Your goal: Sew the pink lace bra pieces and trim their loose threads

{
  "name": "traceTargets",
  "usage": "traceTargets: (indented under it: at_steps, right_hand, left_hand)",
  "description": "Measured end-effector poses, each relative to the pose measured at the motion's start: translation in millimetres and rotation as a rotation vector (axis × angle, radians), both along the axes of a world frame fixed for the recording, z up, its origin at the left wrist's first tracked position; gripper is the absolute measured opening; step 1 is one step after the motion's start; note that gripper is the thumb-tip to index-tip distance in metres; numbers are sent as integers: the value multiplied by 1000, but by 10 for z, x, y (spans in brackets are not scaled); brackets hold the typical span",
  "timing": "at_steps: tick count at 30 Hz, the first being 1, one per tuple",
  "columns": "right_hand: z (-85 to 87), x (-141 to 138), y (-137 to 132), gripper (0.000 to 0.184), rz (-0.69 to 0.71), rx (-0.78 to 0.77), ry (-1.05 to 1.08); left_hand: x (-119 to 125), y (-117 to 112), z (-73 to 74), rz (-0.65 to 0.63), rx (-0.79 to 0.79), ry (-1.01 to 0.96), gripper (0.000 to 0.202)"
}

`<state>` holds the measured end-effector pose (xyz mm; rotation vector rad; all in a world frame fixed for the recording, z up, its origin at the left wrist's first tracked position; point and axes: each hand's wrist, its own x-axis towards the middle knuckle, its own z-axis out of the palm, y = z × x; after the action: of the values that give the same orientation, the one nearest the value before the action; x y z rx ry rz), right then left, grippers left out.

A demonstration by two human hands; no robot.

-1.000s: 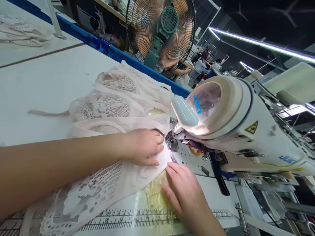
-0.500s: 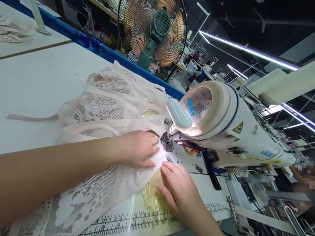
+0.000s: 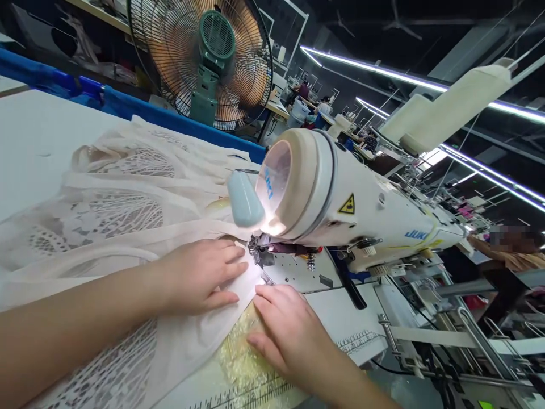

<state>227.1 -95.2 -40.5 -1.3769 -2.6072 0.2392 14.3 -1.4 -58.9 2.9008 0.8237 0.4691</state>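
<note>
One white worktop (image 3: 32,139) carries one JUKI sewing machine (image 3: 361,207); one caged fan (image 3: 217,40) stands behind. One bin (image 3: 298,112) sits in the background, its contents too small to tell. White lace fabric (image 3: 179,341) lies in several layers on the worktop. Two hands: the left hand (image 3: 204,275) rests flat on the fabric, fingers slightly spread; the right hand (image 3: 287,326) touches its edge, thumb apart. One presser foot (image 3: 255,251) meets the fabric.

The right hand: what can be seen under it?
Around the right hand, I see a yellow patch on the thumb side, ruler marks on both sides, and pale fabric at the fingertips. Whatever is directly under the palm is covered and cannot be seen.
</note>
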Motion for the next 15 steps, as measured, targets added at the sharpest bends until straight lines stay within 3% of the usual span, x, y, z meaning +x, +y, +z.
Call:
traceTargets:
  at_steps: [10, 15]
  right_hand:
    - [4, -13, 46, 32, -1, -6, 11]
    - [-7, -42, 98, 32, -4, -11, 6]
  left_hand:
    - [-16, 171, -42, -68, 55, 90, 45]
    - [-44, 356, 24, -148, 137, 176, 41]
